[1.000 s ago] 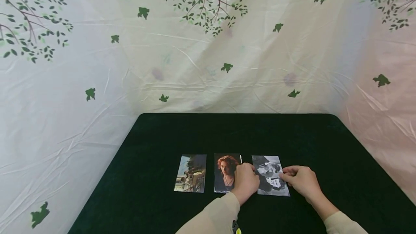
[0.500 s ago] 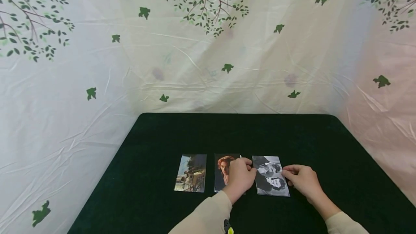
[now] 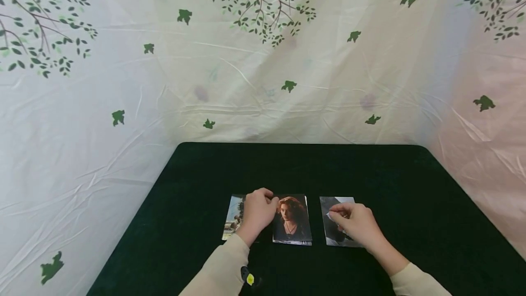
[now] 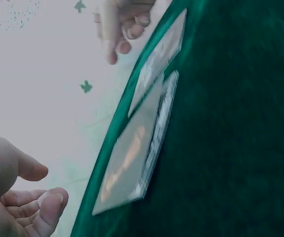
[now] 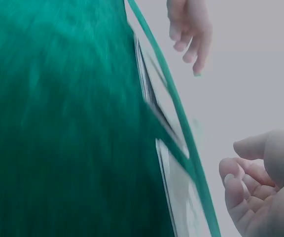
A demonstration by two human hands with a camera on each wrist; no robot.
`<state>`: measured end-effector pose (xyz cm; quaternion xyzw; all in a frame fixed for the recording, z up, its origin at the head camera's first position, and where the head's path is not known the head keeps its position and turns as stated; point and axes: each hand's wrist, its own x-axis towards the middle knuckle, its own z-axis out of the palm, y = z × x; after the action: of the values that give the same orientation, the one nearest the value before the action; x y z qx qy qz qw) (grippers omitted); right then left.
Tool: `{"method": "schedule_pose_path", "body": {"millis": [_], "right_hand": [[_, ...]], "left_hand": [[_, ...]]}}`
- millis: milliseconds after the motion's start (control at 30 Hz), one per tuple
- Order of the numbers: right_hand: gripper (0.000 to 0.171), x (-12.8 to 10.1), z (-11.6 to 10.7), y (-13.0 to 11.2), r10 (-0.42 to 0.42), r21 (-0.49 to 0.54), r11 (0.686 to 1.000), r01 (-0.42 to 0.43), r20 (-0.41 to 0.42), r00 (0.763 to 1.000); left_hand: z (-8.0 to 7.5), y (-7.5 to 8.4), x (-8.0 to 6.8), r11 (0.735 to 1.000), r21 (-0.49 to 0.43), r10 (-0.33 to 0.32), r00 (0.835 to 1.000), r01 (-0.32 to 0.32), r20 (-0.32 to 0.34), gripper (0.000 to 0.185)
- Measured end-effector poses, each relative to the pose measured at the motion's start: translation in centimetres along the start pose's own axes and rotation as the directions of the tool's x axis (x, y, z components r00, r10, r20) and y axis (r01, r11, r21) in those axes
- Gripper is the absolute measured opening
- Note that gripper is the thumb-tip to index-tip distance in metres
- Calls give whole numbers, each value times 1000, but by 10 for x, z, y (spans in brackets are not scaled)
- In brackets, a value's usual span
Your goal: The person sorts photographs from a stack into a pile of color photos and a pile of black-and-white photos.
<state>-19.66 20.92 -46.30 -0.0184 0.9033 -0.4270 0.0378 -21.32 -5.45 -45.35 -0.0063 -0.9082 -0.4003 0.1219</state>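
Three stacks of photo prints lie in a row on dark green cloth. The left stack, topped by a sunlit street picture, is partly covered by my left hand. A portrait of a red-haired person tops the middle stack, whose lower edges are slightly fanned. My left fingertips overlap its left edge in the head view; the left wrist view shows the thumb apart from the fingers, holding nothing. Over the black-and-white photo on the right is my right hand. Its fingers are loosely bent, with nothing between them in the right wrist view.
The table is covered in dark green cloth with rounded far corners. A pale curtain printed with branches and green birds surrounds it at the back and sides. A dark band with a yellow spot shows at my left sleeve.
My left hand has left the gap between the middle and right photos and moved left, uncovering the portrait. My right hand has shifted left from the right photo's edge to over it.
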Motion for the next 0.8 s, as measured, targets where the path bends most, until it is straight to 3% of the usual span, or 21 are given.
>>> {"method": "schedule_pose_path", "body": {"millis": [233,400,533,800], "right_hand": [[25,7,29,-26,-42,10,999,41,36,998],[33,18,43,-33,-28,1,1000,28,71,997],[39,22,51,-34,-21,-17,1000,23,96,995],[40,24,58,-29,-17,-65,998,24,96,995]], "left_hand": [[3,-23,1,999,12,-39,994,38,98,20],[3,-32,0,997,1,-77,977,79,199,24],[2,-34,-1,994,-16,-104,959,112,265,22],[2,-28,-2,991,-9,-122,936,132,329,21]]}}
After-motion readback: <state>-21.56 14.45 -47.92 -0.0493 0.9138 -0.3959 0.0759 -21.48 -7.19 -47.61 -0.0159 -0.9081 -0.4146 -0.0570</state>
